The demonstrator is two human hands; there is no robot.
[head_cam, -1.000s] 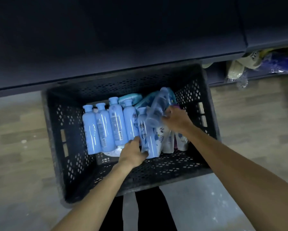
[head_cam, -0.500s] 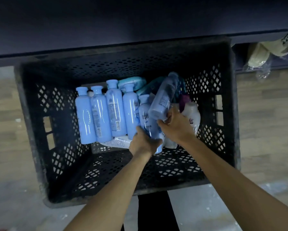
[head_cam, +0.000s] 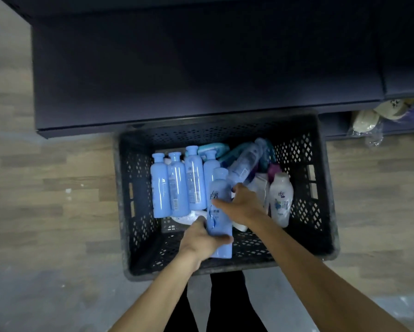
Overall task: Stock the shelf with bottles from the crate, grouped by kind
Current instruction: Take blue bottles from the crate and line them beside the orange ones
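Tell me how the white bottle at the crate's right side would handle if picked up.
The white bottle looks like stiff plastic, so it likely keeps its shape. Its glossy surface may be slippery. Lying among other bottles in the crate, it may roll once freed.

Both bare forearms reach forward and down, left hand [head_cam: 202, 238] and right hand [head_cam: 243, 207] with fingers curled.

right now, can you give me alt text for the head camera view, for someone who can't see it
Seen from above, a person's left hand grips a light blue bottle in a black plastic crate of bottles, while the right hand rests against it. Four more blue bottles lie side by side; the crate sits before a dark shelf.
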